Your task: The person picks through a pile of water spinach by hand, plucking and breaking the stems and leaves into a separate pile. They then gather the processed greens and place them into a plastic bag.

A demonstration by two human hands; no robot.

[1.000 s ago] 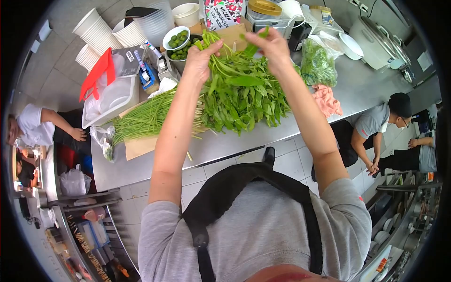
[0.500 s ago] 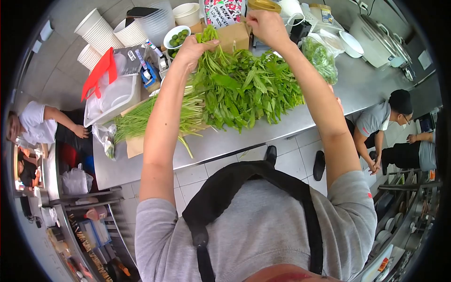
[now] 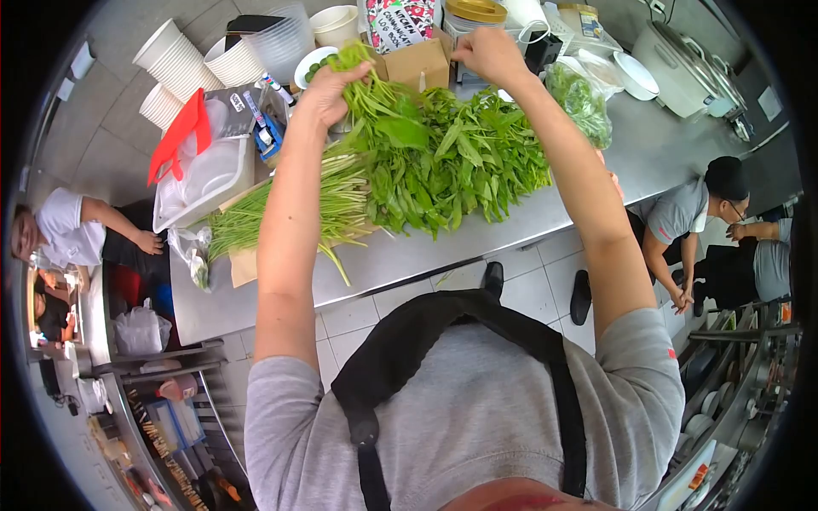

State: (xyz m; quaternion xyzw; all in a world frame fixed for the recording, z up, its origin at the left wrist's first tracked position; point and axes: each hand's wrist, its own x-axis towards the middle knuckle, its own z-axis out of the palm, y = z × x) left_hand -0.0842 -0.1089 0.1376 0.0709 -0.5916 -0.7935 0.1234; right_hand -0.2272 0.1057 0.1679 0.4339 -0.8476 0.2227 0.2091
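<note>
My left hand (image 3: 328, 92) is closed around a bunch of leafy greens (image 3: 379, 102) at the back of the steel table. Stem ends show above its thumb, and leaves hang to the right. Below and beside it lies a big pile of the same long-leaved greens (image 3: 460, 162). Off to the right, my right hand (image 3: 490, 55) is held up near the cardboard box (image 3: 417, 64), fingers pinched together; what they hold, if anything, cannot be made out. Cut green stems (image 3: 290, 204) are spread on cardboard under my left forearm.
A white bowl of small green fruit (image 3: 315, 66) stands behind my left hand. Stacked paper tubs (image 3: 170, 51) and a plastic bin (image 3: 204, 187) are at left. Bagged greens (image 3: 579, 102) lie right on the steel table (image 3: 639, 162). Co-workers (image 3: 682, 213) stand on both sides.
My left hand has moved left and slightly up, drawing its bunch of greens with it and partly covering the bowl. The right hand stays nearly in place, a little lower.
</note>
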